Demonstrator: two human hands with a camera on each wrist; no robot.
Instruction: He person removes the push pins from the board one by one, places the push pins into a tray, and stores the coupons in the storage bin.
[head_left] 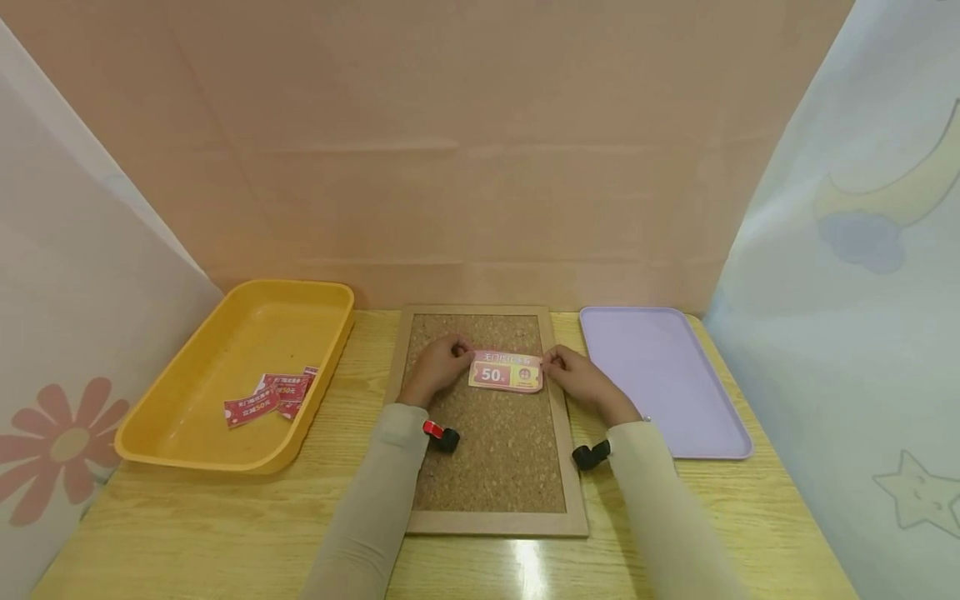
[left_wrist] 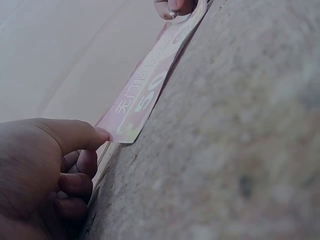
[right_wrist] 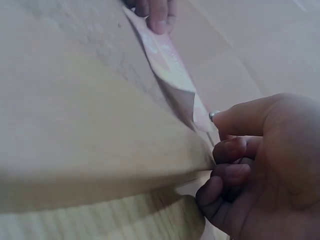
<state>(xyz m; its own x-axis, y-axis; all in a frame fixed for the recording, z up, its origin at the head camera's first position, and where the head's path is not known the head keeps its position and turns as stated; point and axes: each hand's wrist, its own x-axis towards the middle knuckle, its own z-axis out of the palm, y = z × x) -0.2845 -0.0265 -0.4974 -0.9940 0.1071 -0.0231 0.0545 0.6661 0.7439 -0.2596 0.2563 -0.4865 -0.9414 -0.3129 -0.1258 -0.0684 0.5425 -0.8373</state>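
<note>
A pink and yellow paper coupon (head_left: 506, 371) marked 50 lies across the upper part of a wood-framed cork board (head_left: 495, 458). My left hand (head_left: 437, 367) pinches its left end between thumb and finger. At the coupon's right end, my right hand (head_left: 588, 383) holds a small silver-coloured pin (right_wrist: 214, 116) at the thumb tip; its point is hidden. In the right wrist view, the coupon's near corner curls up close to that thumb. Whether the right fingers also grip the paper is unclear.
On the left stands a yellow tray (head_left: 341, 333) with several red coupons (head_left: 251, 407) in it. To the right lies a flat lilac tray (head_left: 660, 367), partly behind the right forearm; a tiny shiny dot shows beside the sleeve. A tan sheet (head_left: 480, 167) rises behind the table.
</note>
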